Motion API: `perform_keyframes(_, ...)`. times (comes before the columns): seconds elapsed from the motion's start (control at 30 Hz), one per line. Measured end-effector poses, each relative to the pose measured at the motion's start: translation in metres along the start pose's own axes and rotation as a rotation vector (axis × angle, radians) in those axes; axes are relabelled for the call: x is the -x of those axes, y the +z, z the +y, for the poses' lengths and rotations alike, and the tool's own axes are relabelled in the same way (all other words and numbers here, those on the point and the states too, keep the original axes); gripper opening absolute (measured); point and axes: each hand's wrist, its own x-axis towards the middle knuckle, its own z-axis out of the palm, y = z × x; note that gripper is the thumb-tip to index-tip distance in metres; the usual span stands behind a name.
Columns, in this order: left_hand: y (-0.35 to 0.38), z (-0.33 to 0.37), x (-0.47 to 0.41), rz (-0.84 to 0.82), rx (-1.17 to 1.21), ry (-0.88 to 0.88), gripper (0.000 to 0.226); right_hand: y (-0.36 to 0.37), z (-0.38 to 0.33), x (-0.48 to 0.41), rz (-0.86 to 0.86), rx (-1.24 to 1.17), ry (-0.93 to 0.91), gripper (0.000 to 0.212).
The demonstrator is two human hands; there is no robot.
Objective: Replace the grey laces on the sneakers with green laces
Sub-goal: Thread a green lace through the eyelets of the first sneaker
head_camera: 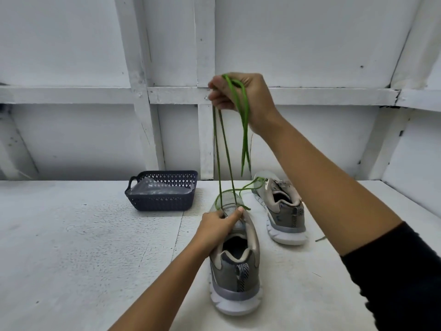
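I am logging the table (83, 247), lower left, as white-painted board, matt and rough, paint pitting. Near sneaker (235, 278), bottom centre, is showing grey mesh cloth at the toe, smoother matt heel panels, white foam-like sole. Green lace (244, 139), centre, is looking like matt woven cord. Basket (164, 201), left of centre, is reading as dark, slightly glossy perforated plastic, holding crinkled clear film (155, 187). Wall (71, 56), upper left, is showing matt painted wood.

Right hand (238, 95) aloft, left hand (218, 226) low.
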Motion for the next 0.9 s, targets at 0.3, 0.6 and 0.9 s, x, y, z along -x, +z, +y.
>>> perform_keyframes(0.3,-0.043,0.032,-0.016,0.185,0.042,0.189,0.069,0.011,0.005,0.014,-0.143,0.015,0.061,0.014)
perform_keyframes(0.6,-0.057,0.056,-0.02,0.17,0.263,0.378,0.022,0.005,0.006,0.041,-0.462,0.161,0.223,0.043)
perform_keyframes(0.9,-0.044,0.026,-0.01,0.214,0.426,0.362,0.03,-0.052,0.133,0.083,-0.194,0.916,0.744,0.042)
